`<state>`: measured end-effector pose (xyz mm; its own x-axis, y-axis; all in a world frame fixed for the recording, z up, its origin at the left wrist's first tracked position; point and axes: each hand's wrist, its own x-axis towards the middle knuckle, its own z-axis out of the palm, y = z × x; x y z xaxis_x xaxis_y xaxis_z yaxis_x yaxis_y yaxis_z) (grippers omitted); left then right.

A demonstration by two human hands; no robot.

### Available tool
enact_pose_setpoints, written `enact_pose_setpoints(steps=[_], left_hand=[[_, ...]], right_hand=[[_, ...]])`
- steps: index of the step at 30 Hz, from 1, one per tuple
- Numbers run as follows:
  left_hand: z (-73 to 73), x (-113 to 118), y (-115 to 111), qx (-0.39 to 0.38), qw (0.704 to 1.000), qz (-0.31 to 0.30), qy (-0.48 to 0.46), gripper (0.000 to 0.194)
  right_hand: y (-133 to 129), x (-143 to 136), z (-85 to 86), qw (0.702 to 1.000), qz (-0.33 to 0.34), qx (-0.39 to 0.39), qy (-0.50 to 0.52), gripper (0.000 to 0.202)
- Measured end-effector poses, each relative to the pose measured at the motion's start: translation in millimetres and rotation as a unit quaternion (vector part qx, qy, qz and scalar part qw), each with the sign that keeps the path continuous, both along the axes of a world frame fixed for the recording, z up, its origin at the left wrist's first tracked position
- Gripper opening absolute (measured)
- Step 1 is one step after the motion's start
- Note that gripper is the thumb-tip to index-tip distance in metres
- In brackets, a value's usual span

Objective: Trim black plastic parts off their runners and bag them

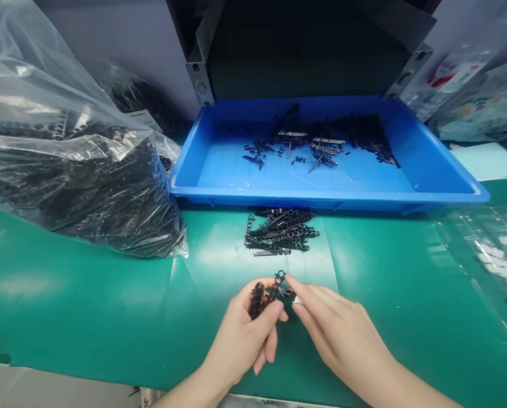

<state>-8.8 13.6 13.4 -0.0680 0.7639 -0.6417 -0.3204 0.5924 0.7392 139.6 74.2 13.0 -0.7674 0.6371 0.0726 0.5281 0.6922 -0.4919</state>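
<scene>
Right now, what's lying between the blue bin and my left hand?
A pile of black parts on the green mat, by the blue bin, then bare mat before your left hand, in the head view.

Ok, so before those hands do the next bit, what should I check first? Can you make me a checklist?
1. Left hand has hold of the black plastic pieces: ok, they are bunched in its fingers.
2. Right hand has hold of the small pointed tool: ok, between thumb and fingers.
3. Fingers safe from the tool's tip: cannot tell, it is tiny and very close to them.
4. Pile of black strips easy to reach: looks ok, just beyond the hands on the green mat.
5. Blue tray sorted neatly: not ok, its black pieces are scattered.
</scene>
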Motion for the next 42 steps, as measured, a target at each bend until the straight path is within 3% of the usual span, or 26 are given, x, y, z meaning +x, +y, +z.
enact_pose_setpoints(steps=[4,17,23,31,34,38,42], left_hand=[[3.6,1.5,-0.7,0.002,1.0,-0.004,-0.002,0.031],[4.8,5.7,-1.8,0.03,0.999,0.01,-0.022,0.024],[-4.0,6.3,-1.7,0.044,0.999,0.007,0.013,0.024],[-14.7,11.6,-2.2,0.024,0.998,0.05,0.038,0.027],[-15.9,11.3,-1.7,0.035,0.997,0.073,0.016,0.027],[-17.7,8.8,1.4,0.065,0.99,0.125,0.007,0.024],[-19.4,5.9,3.0,0.054,0.991,0.119,0.031,0.026]], right_hand=[[-0.6,-2.4,-0.9,1.0,0.004,0.027,-0.005,0.036],[-6.3,-1.1,-3.1,1.0,-0.021,0.009,0.014,0.037],[-9.6,-3.3,0.1,0.999,-0.029,0.029,0.016,0.039],[-10.2,-10.4,-9.5,0.994,-0.043,0.097,0.008,0.04],[5.1,-11.0,-8.1,0.994,-0.032,0.106,-0.011,0.036],[47.2,-15.0,-6.2,0.991,-0.059,0.096,-0.072,0.024],[81.1,-23.7,-8.2,0.992,-0.024,0.089,-0.091,0.02]])
